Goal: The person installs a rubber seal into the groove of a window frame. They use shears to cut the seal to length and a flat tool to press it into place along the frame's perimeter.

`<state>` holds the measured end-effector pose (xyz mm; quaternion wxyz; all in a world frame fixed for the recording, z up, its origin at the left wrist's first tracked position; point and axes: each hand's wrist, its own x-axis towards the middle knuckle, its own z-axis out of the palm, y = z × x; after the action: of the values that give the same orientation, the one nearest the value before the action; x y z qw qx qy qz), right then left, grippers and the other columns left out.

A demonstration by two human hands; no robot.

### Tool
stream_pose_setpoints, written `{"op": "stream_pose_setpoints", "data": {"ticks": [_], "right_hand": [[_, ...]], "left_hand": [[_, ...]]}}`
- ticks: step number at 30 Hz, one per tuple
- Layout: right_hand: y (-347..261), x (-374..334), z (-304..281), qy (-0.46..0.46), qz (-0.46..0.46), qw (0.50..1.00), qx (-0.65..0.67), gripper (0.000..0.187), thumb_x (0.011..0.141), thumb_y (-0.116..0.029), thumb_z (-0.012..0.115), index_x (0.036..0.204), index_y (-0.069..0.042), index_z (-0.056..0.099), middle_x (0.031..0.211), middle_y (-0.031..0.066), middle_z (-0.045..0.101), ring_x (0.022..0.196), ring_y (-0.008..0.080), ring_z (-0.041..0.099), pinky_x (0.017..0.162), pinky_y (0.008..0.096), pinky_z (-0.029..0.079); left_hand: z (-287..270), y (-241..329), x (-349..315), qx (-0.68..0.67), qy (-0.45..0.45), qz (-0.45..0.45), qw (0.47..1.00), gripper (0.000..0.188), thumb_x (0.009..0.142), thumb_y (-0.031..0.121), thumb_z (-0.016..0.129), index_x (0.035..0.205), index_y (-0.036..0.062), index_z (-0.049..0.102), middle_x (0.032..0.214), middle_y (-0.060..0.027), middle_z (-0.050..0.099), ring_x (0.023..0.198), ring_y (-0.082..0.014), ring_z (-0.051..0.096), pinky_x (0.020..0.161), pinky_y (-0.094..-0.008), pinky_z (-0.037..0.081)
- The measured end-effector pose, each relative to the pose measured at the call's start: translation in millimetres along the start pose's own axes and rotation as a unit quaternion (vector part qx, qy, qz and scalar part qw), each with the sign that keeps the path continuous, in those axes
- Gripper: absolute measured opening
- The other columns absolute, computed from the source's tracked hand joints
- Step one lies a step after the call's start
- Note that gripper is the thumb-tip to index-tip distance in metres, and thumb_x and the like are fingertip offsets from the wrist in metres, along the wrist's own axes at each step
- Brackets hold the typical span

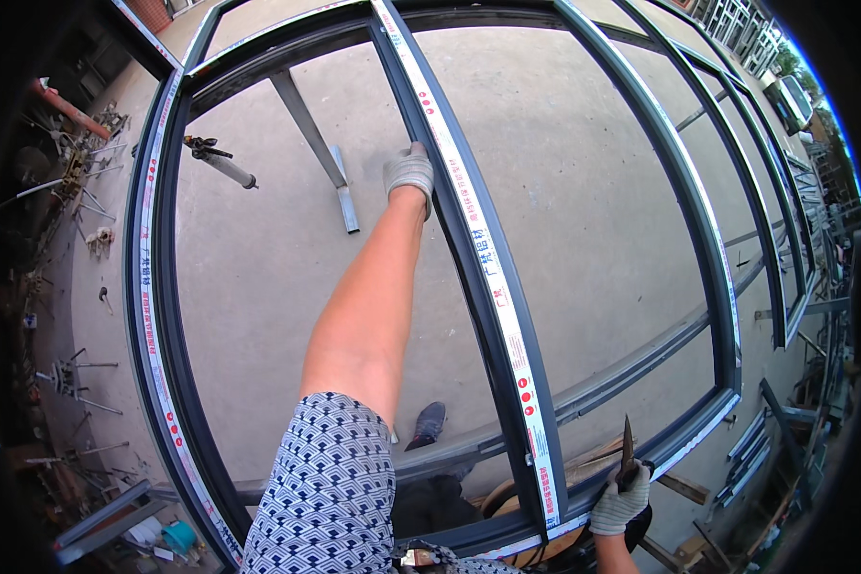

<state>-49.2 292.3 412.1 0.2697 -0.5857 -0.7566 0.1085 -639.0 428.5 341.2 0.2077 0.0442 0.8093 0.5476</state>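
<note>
A large dark-grey window frame (148, 249) spans the view, its faces covered with printed white protective film. My left hand (410, 174), in a light knit glove, reaches far forward. Its fingers close over the dark inner edge of the frame's middle bar (493, 277); the fingertips are partly hidden. At the near side, beside the frame's lower rail, my right hand (622, 502), gloved too, is wrapped round the dark handle of a knife-like tool (628, 445). The tool's narrow pointed blade stands upward.
Through the frame, a metal support leg (308, 124) and a tube-shaped tool (222, 165) show at the far left. A shoe (429, 424) stands on the concrete floor below. More frames (765, 182) lie to the right. Metal stands (72, 371) and a teal bucket (178, 536) are at left.
</note>
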Motion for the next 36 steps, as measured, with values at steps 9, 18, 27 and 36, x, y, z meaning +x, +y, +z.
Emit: {"op": "stream_pose_setpoints", "data": {"ticks": [9, 18, 27, 36], "right_hand": [[16, -7, 2, -0.003, 0.017, 1.000, 0.012, 0.021, 0.082, 0.005, 0.063, 0.102, -0.001, 0.062, 0.087, 0.0087, 0.062, 0.077, 0.0210, 0.062, 0.075, 0.0314, 0.051], [32, -12, -2, -0.018, 0.014, 0.998, 0.053, 0.021, 0.082, 0.004, 0.065, 0.103, 0.000, 0.062, 0.092, 0.0100, 0.065, 0.079, 0.0226, 0.064, 0.077, 0.0334, 0.053], [68, -22, -8, -0.073, 0.014, 0.997, 0.038, 0.065, 0.091, -0.048, 0.072, 0.129, 0.000, 0.053, 0.100, 0.0065, 0.060, 0.084, 0.0146, 0.058, 0.074, 0.0281, 0.050], [81, -30, -10, -0.068, 0.011, 0.996, 0.054, 0.066, 0.093, -0.041, 0.072, 0.139, 0.000, 0.049, 0.121, 0.0113, 0.063, 0.108, 0.0219, 0.063, 0.095, 0.0344, 0.050]], "left_hand": [[1, 7, 30, 0.028, -0.003, 0.011, 1.000, 0.050, 0.095, 0.038, 0.049, 0.112, -0.0040, 0.071, 0.113, -0.0266, 0.070, 0.109, -0.0366, 0.067, 0.095, -0.0412, 0.048], [3, 14, 47, 0.008, 0.007, 0.017, 1.000, 0.050, 0.094, 0.037, 0.050, 0.110, -0.0048, 0.072, 0.112, -0.0276, 0.069, 0.107, -0.0378, 0.068, 0.094, -0.0414, 0.049], [3, 17, 56, 0.030, 0.013, 0.014, 0.999, 0.050, 0.093, 0.038, 0.050, 0.107, -0.0054, 0.072, 0.110, -0.0285, 0.069, 0.107, -0.0375, 0.068, 0.094, -0.0415, 0.049], [2, 19, 57, 0.043, 0.012, 0.007, 0.999, 0.051, 0.093, 0.039, 0.050, 0.108, -0.0050, 0.072, 0.112, -0.0274, 0.069, 0.109, -0.0370, 0.067, 0.096, -0.0408, 0.049]]}}
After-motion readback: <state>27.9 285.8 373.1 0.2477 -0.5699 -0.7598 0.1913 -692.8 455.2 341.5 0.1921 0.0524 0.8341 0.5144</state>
